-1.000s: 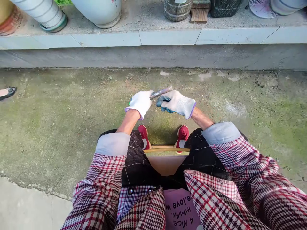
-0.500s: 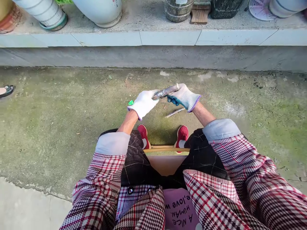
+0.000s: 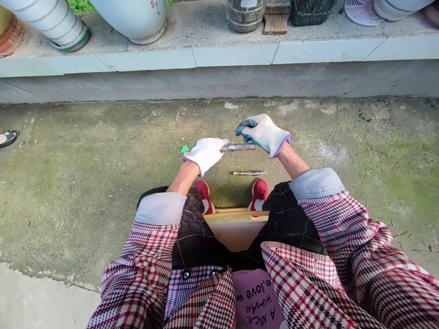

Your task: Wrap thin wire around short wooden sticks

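Nearest the camera are plaid jacket sleeves [image 3: 144, 274] and a wooden stool [image 3: 236, 228] under the person, with red shoes [image 3: 259, 192] planted on the concrete floor [image 3: 85, 183]. A second rod [image 3: 249, 173] lies flat on the floor between the shoes, just below the hands and not touching either.

Both hands are gloved. The left hand [image 3: 206, 154] has a full closed grip round one end of a metal rod [image 3: 239, 147], held roughly level in the air in front of the knees, with coils wound round its middle. The right hand [image 3: 264, 132] sits just above the rod's free end, blue-coated fingertips [image 3: 245, 125] pinched together. I think they're pinching a thin wire [image 3: 233, 138] running up from the coils, but it's hair-fine in this view, so don't quote me.

Handling-wise, the rod looks stiff and a bit heavy for its size, and probably slick where bare, so wrapping the fist round the end makes sense. The wire looks springy and likely to kink or unwind if let slack — best pinched close to the coils.

A small green scrap [image 3: 185, 149] lies on the floor beside the left hand. Further out there's a tiled ledge [image 3: 236, 52] carrying a big white pot [image 3: 133, 18] and other containers — and far left, someone else's black shoe [image 3: 7, 137].
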A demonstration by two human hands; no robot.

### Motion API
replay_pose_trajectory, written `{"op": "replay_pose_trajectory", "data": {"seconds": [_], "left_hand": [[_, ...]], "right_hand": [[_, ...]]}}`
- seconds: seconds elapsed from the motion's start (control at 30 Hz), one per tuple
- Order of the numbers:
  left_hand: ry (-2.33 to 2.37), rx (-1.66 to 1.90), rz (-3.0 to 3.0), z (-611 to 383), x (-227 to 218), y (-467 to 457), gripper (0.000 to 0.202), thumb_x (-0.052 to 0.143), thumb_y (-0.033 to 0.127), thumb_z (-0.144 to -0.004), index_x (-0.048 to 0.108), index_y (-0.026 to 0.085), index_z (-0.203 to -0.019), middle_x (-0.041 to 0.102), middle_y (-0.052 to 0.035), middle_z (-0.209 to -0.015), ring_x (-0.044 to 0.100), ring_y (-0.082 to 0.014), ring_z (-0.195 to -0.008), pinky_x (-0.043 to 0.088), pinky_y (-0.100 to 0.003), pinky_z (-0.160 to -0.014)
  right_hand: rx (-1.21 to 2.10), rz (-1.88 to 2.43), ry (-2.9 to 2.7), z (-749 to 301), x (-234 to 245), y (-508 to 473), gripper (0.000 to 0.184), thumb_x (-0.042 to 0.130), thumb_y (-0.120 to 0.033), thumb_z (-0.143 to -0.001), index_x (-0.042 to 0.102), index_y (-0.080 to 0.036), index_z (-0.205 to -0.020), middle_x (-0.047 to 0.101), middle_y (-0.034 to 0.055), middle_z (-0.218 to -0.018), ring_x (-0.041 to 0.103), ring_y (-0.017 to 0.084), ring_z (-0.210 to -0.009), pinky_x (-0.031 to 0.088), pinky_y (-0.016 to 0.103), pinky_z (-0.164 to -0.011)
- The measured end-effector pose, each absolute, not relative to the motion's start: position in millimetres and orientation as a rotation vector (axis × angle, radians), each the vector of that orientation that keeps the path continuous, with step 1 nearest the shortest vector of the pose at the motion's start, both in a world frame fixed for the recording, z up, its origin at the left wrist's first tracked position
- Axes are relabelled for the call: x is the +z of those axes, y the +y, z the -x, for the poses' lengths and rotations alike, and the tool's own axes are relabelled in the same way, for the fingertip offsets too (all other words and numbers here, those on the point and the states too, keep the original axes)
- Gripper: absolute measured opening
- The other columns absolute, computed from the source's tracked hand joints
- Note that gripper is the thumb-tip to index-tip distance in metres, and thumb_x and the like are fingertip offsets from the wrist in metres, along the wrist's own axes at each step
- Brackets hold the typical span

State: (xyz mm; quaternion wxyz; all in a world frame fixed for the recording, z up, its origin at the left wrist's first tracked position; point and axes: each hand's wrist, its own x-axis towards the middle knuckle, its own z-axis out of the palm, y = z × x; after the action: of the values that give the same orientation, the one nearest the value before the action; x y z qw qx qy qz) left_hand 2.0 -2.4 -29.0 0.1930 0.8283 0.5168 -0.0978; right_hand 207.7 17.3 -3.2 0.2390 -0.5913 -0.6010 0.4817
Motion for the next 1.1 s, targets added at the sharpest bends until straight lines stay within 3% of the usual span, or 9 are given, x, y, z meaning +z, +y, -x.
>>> {"op": "replay_pose_trajectory", "data": {"seconds": [0.23,0.37,0.5,0.63,0.83,0.97,1.1], "left_hand": [[1.579,0.296,-2.018,11.6,-32.4,6.6,0.035,0.054,0.027,-0.090,0.072,0.015,-0.118,0.076,-0.0057,-0.091,0.067,-0.0180,-0.079,0.050,-0.026,-0.073],[1.761,0.000,-2.066,15.0,-37.4,10.8,0.029,0.053,0.025,-0.089,0.075,0.022,-0.108,0.076,-0.0076,-0.091,0.070,-0.0233,-0.086,0.049,-0.030,-0.075],[1.597,-0.408,-2.190,5.9,-35.8,4.4,0.034,0.053,0.024,-0.087,0.075,0.027,-0.112,0.077,-0.0107,-0.097,0.072,-0.0278,-0.091,0.050,-0.034,-0.077],[1.458,-0.237,-2.204,-0.1,-27.6,-0.7,0.037,0.056,0.029,-0.086,0.074,0.026,-0.119,0.077,-0.0078,-0.100,0.070,-0.0246,-0.091,0.050,-0.031,-0.079],[1.532,0.159,-2.021,8.7,-25.5,4.2,0.037,0.051,0.027,-0.089,0.073,0.017,-0.118,0.076,-0.0054,-0.092,0.066,-0.0183,-0.080,0.049,-0.026,-0.074],[1.702,-0.074,-2.054,10.0,-30.9,6.3,0.033,0.050,0.024,-0.089,0.075,0.022,-0.110,0.077,-0.0090,-0.095,0.070,-0.0232,-0.087,0.049,-0.030,-0.075],[1.639,-0.408,-2.169,3.0,-36.8,1.6,0.037,0.048,0.022,-0.088,0.075,0.024,-0.114,0.077,-0.0136,-0.101,0.072,-0.0279,-0.093,0.050,-0.033,-0.076]], "right_hand": [[1.656,1.510,-1.486,-187.9,-15.6,8.2,0.010,0.063,-0.015,-0.080,0.072,-0.011,-0.079,0.062,0.0001,-0.057,0.048,0.006,-0.043,0.038,0.019,-0.038],[1.757,1.346,-1.698,-179.1,-5.9,-6.8,0.011,0.063,-0.011,-0.077,0.073,-0.013,-0.083,0.065,0.0000,-0.062,0.052,0.008,-0.046,0.044,0.021,-0.041],[1.542,1.492,-1.706,-195.2,1.9,0.3,0.009,0.065,-0.015,-0.078,0.075,-0.015,-0.079,0.063,0.0019,-0.060,0.048,0.010,-0.047,0.038,0.024,-0.039],[1.400,1.610,-1.547,-211.2,-5.3,17.9,0.011,0.066,-0.017,-0.079,0.077,-0.016,-0.081,0.062,0.0025,-0.060,0.046,0.012,-0.050,0.037,0.027,-0.041],[1.597,1.549,-1.571,-190.9,-22.2,10.5,0.012,0.064,-0.016,-0.081,0.075,-0.014,-0.083,0.064,0.0012,-0.060,0.049,0.009,-0.046,0.041,0.023,-0.042],[1.587,1.447,-1.870,-177.4,-11.7,-6.7,0.015,0.063,-0.015,-0.080,0.076,-0.015,-0.087,0.068,0.0005,-0.067,0.053,0.008,-0.048,0.043,0.022,-0.047],[1.405,1.514,-2.043,-190.9,0.0,-1.9,0.015,0.062,-0.017,-0.078,0.077,-0.014,-0.080,0.065,-0.0004,-0.062,0.050,0.008,-0.049,0.036,0.023,-0.046]]}}
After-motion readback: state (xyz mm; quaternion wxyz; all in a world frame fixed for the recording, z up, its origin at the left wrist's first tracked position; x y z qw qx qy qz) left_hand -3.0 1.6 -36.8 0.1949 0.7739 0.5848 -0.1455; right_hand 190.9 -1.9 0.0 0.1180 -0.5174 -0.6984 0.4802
